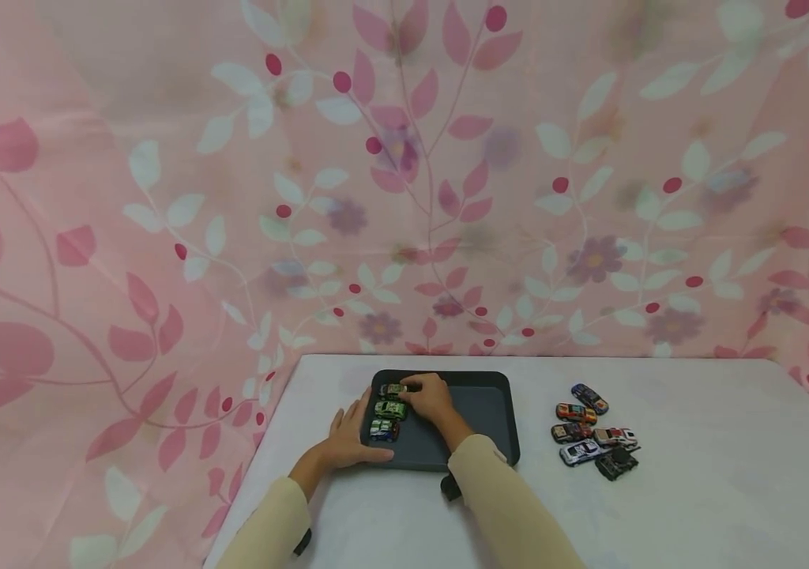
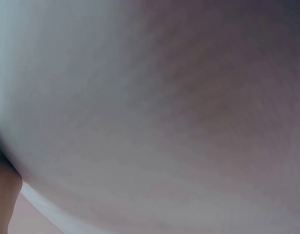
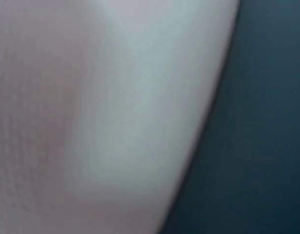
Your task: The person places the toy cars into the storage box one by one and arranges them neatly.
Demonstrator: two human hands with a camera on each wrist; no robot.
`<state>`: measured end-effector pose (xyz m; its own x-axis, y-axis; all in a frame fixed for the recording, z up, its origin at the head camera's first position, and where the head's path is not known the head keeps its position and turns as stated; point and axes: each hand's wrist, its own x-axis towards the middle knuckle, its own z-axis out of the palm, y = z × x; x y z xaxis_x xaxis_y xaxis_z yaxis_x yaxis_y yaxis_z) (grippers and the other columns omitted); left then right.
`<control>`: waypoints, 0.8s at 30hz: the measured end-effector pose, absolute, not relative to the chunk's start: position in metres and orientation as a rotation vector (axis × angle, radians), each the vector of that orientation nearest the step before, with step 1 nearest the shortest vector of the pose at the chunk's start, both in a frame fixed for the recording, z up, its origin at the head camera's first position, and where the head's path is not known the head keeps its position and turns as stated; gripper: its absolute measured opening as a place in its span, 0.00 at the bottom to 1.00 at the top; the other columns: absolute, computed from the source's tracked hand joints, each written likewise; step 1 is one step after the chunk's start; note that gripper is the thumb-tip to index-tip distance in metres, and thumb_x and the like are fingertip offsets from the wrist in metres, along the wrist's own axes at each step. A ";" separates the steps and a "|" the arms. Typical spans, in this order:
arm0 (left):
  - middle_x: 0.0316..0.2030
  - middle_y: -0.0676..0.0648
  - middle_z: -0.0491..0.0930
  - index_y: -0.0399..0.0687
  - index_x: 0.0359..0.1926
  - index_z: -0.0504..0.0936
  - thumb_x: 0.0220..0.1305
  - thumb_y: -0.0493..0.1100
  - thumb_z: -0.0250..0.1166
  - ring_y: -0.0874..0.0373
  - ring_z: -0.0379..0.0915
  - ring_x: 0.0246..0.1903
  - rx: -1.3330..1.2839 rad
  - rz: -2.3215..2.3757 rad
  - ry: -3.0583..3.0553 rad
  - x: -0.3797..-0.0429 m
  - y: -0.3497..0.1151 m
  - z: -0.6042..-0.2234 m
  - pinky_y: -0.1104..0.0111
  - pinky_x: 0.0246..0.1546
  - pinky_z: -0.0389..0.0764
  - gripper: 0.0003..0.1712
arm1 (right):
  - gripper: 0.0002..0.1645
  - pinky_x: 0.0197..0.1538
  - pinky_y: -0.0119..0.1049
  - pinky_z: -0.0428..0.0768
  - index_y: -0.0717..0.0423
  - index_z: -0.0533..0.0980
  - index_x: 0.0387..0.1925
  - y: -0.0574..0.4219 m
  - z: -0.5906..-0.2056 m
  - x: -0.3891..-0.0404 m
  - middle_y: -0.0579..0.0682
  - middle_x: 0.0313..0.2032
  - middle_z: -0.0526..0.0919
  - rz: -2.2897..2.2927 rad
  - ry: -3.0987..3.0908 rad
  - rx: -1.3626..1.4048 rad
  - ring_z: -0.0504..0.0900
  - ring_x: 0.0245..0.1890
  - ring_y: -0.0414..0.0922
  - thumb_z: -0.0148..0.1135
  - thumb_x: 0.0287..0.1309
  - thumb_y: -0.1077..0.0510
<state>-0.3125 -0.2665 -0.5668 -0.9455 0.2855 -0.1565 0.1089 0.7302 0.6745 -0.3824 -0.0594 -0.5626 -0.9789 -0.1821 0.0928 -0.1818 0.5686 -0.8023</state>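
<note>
The right hand [image 1: 434,397] had its fingers curled, and they pinched the right end of a dark green toy car [image 1: 390,390]. Below these fingertips, nearer to the person, stood a bright green car [image 1: 390,410] and a blue-and-white car [image 1: 384,431], all inside the dark tray [image 1: 479,423]. The left hand [image 1: 344,444] held its fingers straight at the tray's left edge. Well to the right of the right hand, six more toy vehicles [image 1: 611,436] lay close together on the white table [image 1: 724,450].
</note>
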 end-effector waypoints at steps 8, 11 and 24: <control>0.77 0.36 0.47 0.55 0.80 0.33 0.40 0.74 0.73 0.39 0.38 0.77 0.348 1.019 2.684 -0.309 -0.260 -0.561 0.43 0.74 0.31 0.78 | 0.16 0.53 0.53 0.80 0.49 0.86 0.48 -0.055 -0.563 -0.380 0.54 0.52 0.86 -1.421 2.802 -0.309 0.81 0.55 0.57 0.71 0.58 0.53; 0.76 0.34 0.48 0.53 0.80 0.34 0.40 0.74 0.74 0.37 0.39 0.76 0.361 1.042 2.686 -0.307 -0.258 -0.562 0.42 0.73 0.33 0.79 | 0.16 0.54 0.54 0.80 0.51 0.86 0.48 -0.053 -0.564 -0.377 0.55 0.52 0.86 -1.418 2.807 -0.326 0.81 0.55 0.58 0.71 0.57 0.53; 0.76 0.34 0.48 0.58 0.80 0.35 0.41 0.71 0.75 0.36 0.38 0.76 0.305 1.022 2.708 -0.308 -0.263 -0.564 0.41 0.74 0.34 0.76 | 0.20 0.54 0.51 0.81 0.55 0.84 0.50 -0.049 -0.557 -0.381 0.54 0.49 0.87 -1.420 2.845 -0.428 0.83 0.52 0.54 0.70 0.58 0.50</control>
<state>-0.3078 -0.2634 -0.5636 -0.9518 0.2727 -0.1401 0.1121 0.7350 0.6687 -0.3806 -0.0488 -0.5566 -0.9623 -0.2068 0.1767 -0.2655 0.5730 -0.7753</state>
